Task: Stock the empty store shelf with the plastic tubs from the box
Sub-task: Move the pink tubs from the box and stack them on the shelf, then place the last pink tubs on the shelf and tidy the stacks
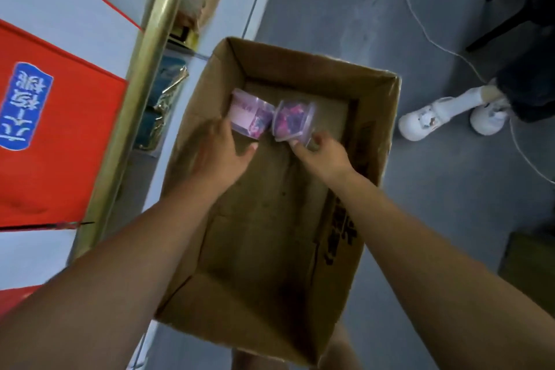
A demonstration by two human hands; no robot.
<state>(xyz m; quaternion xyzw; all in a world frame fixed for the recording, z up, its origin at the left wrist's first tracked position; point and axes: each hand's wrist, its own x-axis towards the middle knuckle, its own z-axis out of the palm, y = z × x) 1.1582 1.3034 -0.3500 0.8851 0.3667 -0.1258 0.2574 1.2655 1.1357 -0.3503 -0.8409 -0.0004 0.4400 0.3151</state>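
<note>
An open cardboard box (375,141) stands on the grey floor below me. Two plastic tubs with pink and purple contents lie at its far end. My left hand (222,150) reaches in and touches the near side of the left tub (247,112), fingers spread along it and thumb out to the right. My right hand (322,155) pinches the near rim of the right tub (292,120), which is tilted on its side. The rest of the box bottom is bare cardboard.
A shelf unit with a gold upright (144,75) and packaged goods runs along the left, beside red signs (60,141). Another person's white shoes (450,112) stand right of the box. A white cable (420,24) crosses the floor.
</note>
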